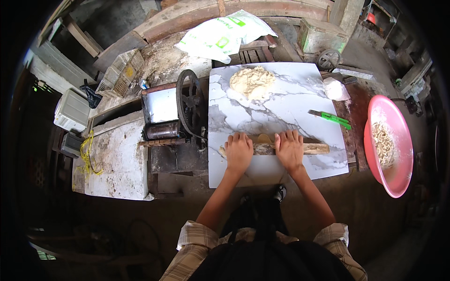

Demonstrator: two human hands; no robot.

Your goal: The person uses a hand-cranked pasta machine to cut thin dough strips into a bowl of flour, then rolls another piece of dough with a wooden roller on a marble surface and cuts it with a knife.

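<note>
My left hand (pixel 239 151) and my right hand (pixel 289 150) lie over a worn wooden rolling pin (pixel 265 149), fingers closed together over its far side. The pin lies crosswise near the front of a white marble-patterned board (pixel 281 107). A small tan rounded piece (pixel 264 138), perhaps dough, shows just beyond the pin between my hands; the rest is hidden. A rough mound of pale dough (pixel 253 83) rests at the back of the board. Toward the right edge lies a green utility knife (pixel 330 118). A white floury bag (pixel 335 89) sits at the back right corner.
Left of the board stands a hand-cranked roller machine (pixel 164 130) with a large black flywheel (pixel 190 103). A pink basin (pixel 396 174) with floury dough strips (pixel 384 144) is at the right. Behind are a white sack (pixel 225 35) and a plastic basket (pixel 120 74).
</note>
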